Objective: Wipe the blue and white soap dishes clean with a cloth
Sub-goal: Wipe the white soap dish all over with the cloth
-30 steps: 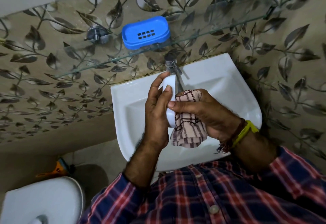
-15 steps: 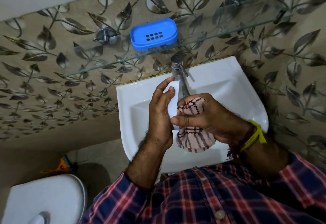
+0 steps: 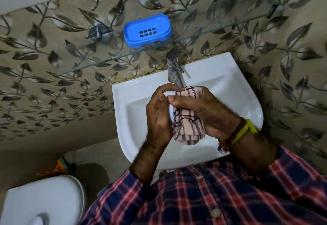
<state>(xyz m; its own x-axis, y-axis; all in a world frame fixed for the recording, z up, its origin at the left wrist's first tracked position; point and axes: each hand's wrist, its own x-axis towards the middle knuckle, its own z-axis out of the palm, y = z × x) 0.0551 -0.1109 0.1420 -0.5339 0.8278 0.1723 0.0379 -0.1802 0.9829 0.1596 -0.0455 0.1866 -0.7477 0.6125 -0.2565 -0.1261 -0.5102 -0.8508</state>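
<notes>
Fingers of left hand [image 3: 159,113] curl round white soap dish [image 3: 169,93] over sink [image 3: 230,86], right hand [image 3: 203,111] grips striped cloth [image 3: 187,127] against it; blue soap dish [image 3: 147,30] sits at 12 o'clock on glass shelf [image 3: 230,28]; dish looks light, stiff, slippery, best held by rims.

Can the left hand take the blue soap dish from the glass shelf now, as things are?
Probably not at once. The left hand grips the white soap dish, so it is occupied. The path itself looks free: the blue soap dish sits uncovered on the glass shelf, above the tap.
</notes>
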